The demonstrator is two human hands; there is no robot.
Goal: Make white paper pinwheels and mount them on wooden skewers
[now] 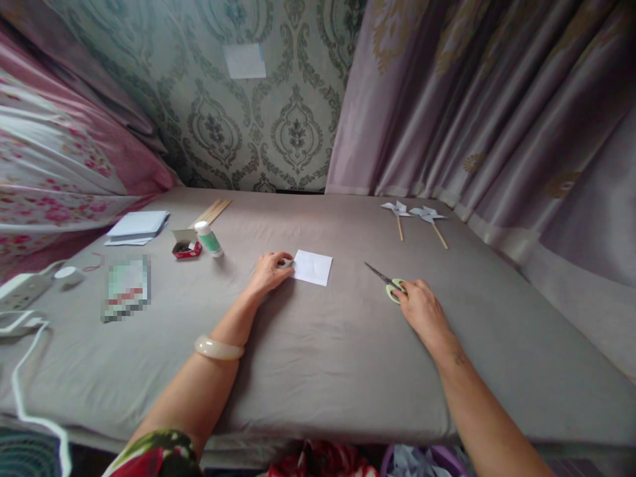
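Two pinwheels [426, 213] look finished, upper right; paper square [313, 267] mid-frame seems uncut, left hand [269, 271] pinching its left edge, right hand [422, 308] gripping scissors [389, 281], sticks [213, 212] unattached, upper left.

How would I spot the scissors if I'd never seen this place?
On the large grey cloth, find the person's right hand. It holds the scissors, right of the white paper; unlike that flat sheet, they have dark, pointed blades and pale green handles.
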